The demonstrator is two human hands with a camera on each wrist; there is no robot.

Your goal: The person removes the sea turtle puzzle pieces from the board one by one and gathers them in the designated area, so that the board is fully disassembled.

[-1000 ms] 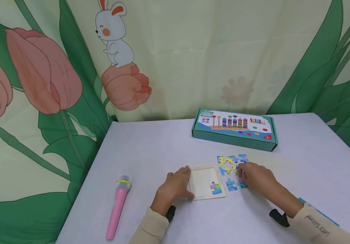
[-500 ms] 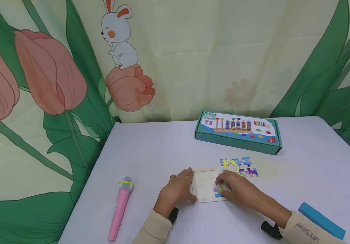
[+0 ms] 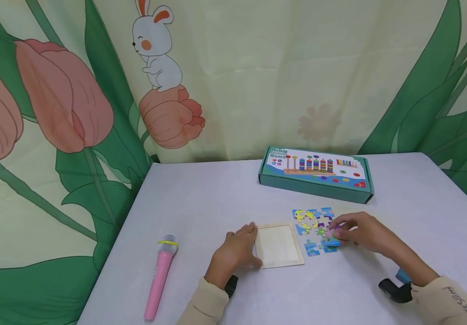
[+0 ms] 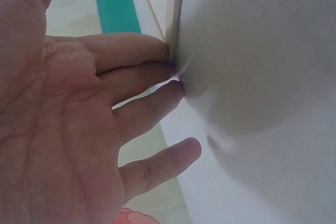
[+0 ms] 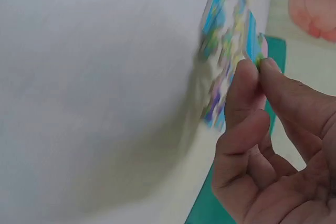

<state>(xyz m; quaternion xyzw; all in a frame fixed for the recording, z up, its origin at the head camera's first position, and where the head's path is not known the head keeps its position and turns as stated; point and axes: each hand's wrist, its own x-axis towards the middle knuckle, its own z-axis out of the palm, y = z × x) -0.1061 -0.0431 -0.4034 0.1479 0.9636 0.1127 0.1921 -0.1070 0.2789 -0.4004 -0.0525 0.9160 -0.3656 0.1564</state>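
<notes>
A pale wooden puzzle tray (image 3: 283, 265) lies flat on the white table, its plain base showing. Along its left edge rests my left hand (image 3: 234, 249), thumb by the near corner; in the left wrist view its fairly straight fingers (image 4: 142, 48) touch the tray's side. My right hand (image 3: 361, 231) pinches a pink, green and blue jigsaw piece (image 5: 252, 38) between thumb and index finger, the other fingers curled. That piece overlaps the group of loose jigsaw pieces (image 3: 311, 248) right of the tray, blue with yellow and purple figures, partly hidden by the hand.
A green Ring Game box (image 3: 316, 174) stands behind the pieces. To the left lies a pink toy microphone (image 3: 161, 275). A blue object (image 3: 402, 276) shows beside the right wrist, mostly covered by the forearm. A tulip-and-rabbit curtain (image 3: 249, 81) hangs behind the table.
My right hand has gone left to the tray, taken the jigsaw piece from its near right corner, and carried it right over the loose pieces. My left hand stays at the tray.
</notes>
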